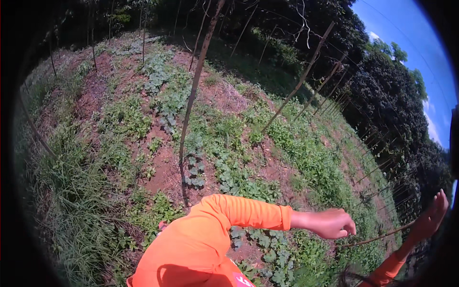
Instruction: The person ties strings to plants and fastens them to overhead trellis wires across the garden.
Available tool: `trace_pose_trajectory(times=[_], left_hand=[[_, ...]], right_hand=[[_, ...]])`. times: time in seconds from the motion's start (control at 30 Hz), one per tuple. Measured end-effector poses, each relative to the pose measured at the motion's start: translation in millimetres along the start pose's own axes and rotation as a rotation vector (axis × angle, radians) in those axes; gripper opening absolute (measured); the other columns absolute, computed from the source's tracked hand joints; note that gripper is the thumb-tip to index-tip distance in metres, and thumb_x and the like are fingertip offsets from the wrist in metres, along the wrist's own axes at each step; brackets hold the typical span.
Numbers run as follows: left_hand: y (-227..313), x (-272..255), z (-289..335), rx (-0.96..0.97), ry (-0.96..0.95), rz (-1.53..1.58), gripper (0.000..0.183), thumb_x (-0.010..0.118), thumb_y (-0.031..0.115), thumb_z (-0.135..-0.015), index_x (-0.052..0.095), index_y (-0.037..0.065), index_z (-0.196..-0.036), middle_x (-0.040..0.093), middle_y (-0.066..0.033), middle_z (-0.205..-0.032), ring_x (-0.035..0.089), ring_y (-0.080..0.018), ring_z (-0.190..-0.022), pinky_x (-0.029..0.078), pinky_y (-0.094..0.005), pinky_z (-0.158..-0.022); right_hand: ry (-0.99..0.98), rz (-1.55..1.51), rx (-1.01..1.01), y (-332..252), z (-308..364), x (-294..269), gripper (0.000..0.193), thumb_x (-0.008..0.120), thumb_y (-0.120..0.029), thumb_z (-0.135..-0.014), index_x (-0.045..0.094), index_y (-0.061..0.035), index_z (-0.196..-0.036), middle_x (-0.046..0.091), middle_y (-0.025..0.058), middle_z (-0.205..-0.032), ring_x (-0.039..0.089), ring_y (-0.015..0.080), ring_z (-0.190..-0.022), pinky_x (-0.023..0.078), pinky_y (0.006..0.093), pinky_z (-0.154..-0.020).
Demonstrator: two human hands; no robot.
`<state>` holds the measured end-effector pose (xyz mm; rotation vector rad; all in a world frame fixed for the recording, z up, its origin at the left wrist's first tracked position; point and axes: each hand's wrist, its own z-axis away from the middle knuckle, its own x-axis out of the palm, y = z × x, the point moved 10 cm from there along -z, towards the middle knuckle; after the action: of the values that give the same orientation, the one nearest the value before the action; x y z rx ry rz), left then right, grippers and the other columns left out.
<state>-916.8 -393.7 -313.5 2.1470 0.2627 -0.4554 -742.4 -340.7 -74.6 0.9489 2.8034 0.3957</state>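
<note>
Nearest, from 6 o'clock, the bent orange sleeve (253,212) crosses toward 4 o'clock, apparently bringing the left grip (331,223) to the same side as the right grip (432,213). The left grip's fingers curl loosely, with nothing visible in them; their inner side is hidden, so I cannot tell whether they are clenched or grasping something small. The right grip rises between 3 and 4 o'clock, fingers fairly straight.

The thin stick (375,237) lies at 4 o'clock, running from below the left grip to the base of the right. Shadow obscures that meeting point; I cannot tell whether the right grip is grasping it or merely overlaps it. The right sleeve (388,270) is cut off at the lower edge, and dark blurred strands (351,277) beside it are hard to identify.

Beyond, broad-leaved plants (272,253) spread at 5 o'clock and grass (81,201) at 8. A tall pole (193,95) stands at 11 and a leaning pole (299,86) between 1 and 2, probably set to carry the thin overhead lines. Farthest, dark trees (389,98) fill 2 to 3 o'clock, their trunks lost in shade.
</note>
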Motion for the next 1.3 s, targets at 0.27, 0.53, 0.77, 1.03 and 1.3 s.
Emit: trace_pose_trajectory(times=[0.27,0.53,0.77,1.03,1.3], left_hand=[[-205,112,572,-1.321,-0.504,0.199,0.032,0.063,0.038,-0.086,0.074,0.011,-0.100,0.072,-0.0110,-0.097,0.066,-0.0229,-0.085,0.050,-0.0407,-0.076],[-158,79,726,-1.275,-0.082,0.031,0.031,0.066,0.042,-0.078,0.075,0.018,-0.097,0.072,-0.0093,-0.086,0.068,-0.0281,-0.080,0.050,-0.0402,-0.071],[-93,18,788,-1.251,0.289,0.266,0.031,0.066,0.039,-0.080,0.076,0.017,-0.099,0.073,-0.0092,-0.093,0.069,-0.0255,-0.085,0.053,-0.0371,-0.077],[-78,18,821,-1.221,0.290,0.263,0.033,0.061,0.035,-0.083,0.072,0.020,-0.111,0.073,-0.0085,-0.101,0.069,-0.0257,-0.089,0.052,-0.0368,-0.082],[-84,-18,838,-1.367,0.196,0.494,0.028,0.060,0.016,-0.095,0.067,0.009,-0.121,0.071,-0.0081,-0.110,0.063,-0.0116,-0.096,0.049,-0.0297,-0.088]], right_hand=[[-1.770,-1.197,0.680,-451,491,115,0.020,0.063,-0.013,-0.091,0.071,-0.0015,-0.105,0.072,0.0091,-0.088,0.067,0.0134,-0.079,0.053,0.0277,-0.071],[-2.522,-1.819,-0.025,-784,593,-12,0.027,0.060,-0.011,-0.089,0.069,-0.0077,-0.114,0.072,0.0034,-0.099,0.062,0.0111,-0.092,0.049,0.0293,-0.087],[-2.666,-1.733,-0.012,-838,549,-28,0.032,0.055,0.001,-0.076,0.071,-0.0028,-0.104,0.073,0.0044,-0.092,0.062,0.0127,-0.082,0.050,0.0291,-0.078],[-2.354,-1.772,0.337,-852,519,-16,0.017,0.064,-0.009,-0.086,0.072,0.0005,-0.097,0.073,0.0103,-0.085,0.065,0.0147,-0.077,0.052,0.0317,-0.074],[-1.163,-1.083,1.901,-685,594,166,0.008,0.044,-0.013,-0.099,0.049,-0.0097,-0.094,0.053,0.0031,-0.074,0.054,0.0149,-0.058,0.054,0.0323,-0.055]])
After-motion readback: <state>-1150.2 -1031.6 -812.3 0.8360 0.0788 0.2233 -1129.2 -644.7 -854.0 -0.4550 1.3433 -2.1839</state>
